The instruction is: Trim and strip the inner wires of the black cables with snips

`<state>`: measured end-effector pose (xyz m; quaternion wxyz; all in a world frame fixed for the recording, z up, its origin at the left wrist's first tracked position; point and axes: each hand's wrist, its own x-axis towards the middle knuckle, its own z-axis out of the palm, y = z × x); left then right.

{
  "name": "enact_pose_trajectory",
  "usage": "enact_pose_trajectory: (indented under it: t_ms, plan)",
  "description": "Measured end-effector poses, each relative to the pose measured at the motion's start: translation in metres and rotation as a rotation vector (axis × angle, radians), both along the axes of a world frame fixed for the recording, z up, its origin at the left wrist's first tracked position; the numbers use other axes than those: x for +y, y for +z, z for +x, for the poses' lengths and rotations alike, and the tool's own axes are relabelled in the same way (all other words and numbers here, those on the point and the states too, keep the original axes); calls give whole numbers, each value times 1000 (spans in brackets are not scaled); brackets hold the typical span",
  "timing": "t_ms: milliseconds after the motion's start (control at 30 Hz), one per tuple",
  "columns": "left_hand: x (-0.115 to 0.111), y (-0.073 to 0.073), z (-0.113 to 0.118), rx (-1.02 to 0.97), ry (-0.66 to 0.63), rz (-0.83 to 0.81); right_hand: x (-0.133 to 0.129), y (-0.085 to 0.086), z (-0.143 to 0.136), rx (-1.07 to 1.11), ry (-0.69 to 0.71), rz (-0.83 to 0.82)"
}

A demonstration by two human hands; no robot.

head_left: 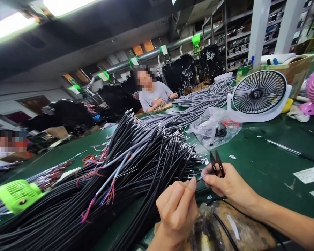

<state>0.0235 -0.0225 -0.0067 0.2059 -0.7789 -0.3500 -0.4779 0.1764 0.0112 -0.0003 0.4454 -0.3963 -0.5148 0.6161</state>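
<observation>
My left hand (176,207) pinches a thin black cable near its stripped end, where short blue and white wires (201,176) stick out. The fingertips of my right hand (226,183) meet those wires from the other side. Tucked in the same right hand is a pair of black thread snips (216,163), blades apart and pointing up, away from the cable. A black cable (225,230) loops below my hands over a worn wooden block (253,232). Left of my hands lies a large bundle of black cables (146,164) with stripped, whitish ends.
Grey cables (199,101) stretch across the green table (264,167). Beyond the bundle lies a clear plastic bag (211,127) with small black parts. A white fan (258,94), a pen (285,147) and a green fan (18,195) stand or lie around. A co-worker (154,94) sits opposite.
</observation>
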Motion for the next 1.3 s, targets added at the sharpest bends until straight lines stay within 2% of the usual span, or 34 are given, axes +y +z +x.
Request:
enact_pose_trajectory:
  t_ms: [100,200,267,333,467,567,700,800,967,1033,1100,1300]
  plan:
    - [-1,1,1,-29,29,-37,-4,1,2,-113,-56,175]
    - [-3,3,2,-78,41,-84,-10,3,4,-279,-152,492]
    - [-4,4,3,-118,30,-114,-12,3,5,-323,-165,648]
    - [-4,4,4,-168,6,-123,-11,4,5,-302,-158,614]
    - [-4,5,4,-215,-51,-104,-4,5,6,-191,-98,291]
    - [-3,4,3,-172,-41,-87,-1,5,6,-138,-41,210]
    - [-2,1,1,-82,31,-35,-1,4,5,-107,-49,150]
    - [-1,1,1,-57,85,-17,-4,5,4,-160,-38,198]
    - [-3,6,2,-146,38,-78,-13,6,7,-342,-102,576]
    - [-5,9,2,-235,13,-130,-14,5,9,-349,-92,589]
    - [-7,10,1,-299,18,-156,-13,2,10,-365,-99,535]
    - [-7,9,-1,-351,3,-89,-10,-3,8,-374,-81,600]
